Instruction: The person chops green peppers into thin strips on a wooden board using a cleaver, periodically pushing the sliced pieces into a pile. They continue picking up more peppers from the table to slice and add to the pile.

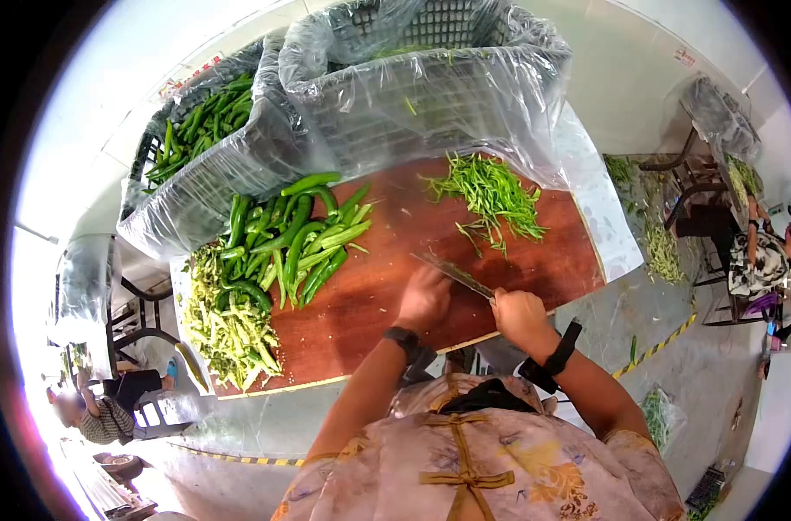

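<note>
My right hand (pixel 523 323) is closed round the handle of a knife (pixel 459 276), whose blade points up and left over the red-brown wooden board (pixel 395 252). Close to the blade's tip, my left hand (pixel 425 300) is smeared by motion, so its fingers and anything in them cannot be made out. Long green peppers (pixel 287 230), some whole and some cut, lie heaped on the board's left side. In front of that heap is a pile of pale pepper cores and seeds (pixel 232 334). Thin green pepper strips (pixel 491 198) form a mound at the back right.
A plastic-lined crate (pixel 430 95) stands behind the board; another crate (pixel 196 195) at the left holds green peppers. Co-workers sit at the far left (pixel 109 418) and far right (pixel 755 260). Scraps (pixel 662 247) litter the floor at right, near yellow-black tape (pixel 664 343).
</note>
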`<state>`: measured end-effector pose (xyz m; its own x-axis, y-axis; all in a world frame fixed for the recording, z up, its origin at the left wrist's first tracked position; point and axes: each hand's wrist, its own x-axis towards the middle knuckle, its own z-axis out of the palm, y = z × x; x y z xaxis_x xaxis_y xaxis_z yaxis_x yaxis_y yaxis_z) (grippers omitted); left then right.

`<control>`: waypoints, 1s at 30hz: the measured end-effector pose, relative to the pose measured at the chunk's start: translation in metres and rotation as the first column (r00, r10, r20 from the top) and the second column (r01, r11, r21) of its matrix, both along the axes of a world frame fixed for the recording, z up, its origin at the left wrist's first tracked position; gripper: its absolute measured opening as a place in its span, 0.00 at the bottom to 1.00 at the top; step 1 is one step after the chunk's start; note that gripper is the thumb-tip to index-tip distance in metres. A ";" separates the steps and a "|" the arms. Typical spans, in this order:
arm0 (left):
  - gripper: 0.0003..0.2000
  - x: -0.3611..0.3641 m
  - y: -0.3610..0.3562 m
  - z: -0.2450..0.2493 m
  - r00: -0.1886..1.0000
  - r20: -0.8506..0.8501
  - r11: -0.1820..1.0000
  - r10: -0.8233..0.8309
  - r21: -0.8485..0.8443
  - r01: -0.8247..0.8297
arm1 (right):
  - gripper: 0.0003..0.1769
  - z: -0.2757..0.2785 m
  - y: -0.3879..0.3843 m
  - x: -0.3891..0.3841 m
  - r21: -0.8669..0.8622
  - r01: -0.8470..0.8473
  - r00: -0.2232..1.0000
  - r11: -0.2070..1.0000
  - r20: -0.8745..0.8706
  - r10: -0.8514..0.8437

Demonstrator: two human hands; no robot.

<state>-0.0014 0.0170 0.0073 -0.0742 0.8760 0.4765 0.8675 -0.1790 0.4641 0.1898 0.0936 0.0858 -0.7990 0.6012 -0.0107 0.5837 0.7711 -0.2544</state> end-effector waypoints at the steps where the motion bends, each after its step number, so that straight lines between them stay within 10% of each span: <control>1: 0.17 0.000 0.000 0.000 1.000 -0.004 1.000 -0.001 -0.021 0.001 | 0.09 0.000 0.000 -0.001 -0.032 0.025 1.000 0.999 0.018 -0.025; 30: 0.15 -0.001 -0.001 0.001 0.999 0.033 1.000 -0.008 -0.011 0.008 | 0.10 -0.009 0.006 -0.032 -0.103 0.018 0.999 0.995 0.031 -0.014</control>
<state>-0.0025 0.0163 0.0081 -0.0827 0.8817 0.4644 0.8501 -0.1808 0.4946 0.1574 0.0994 0.0773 -0.7876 0.6084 -0.0975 0.6044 0.7321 -0.3142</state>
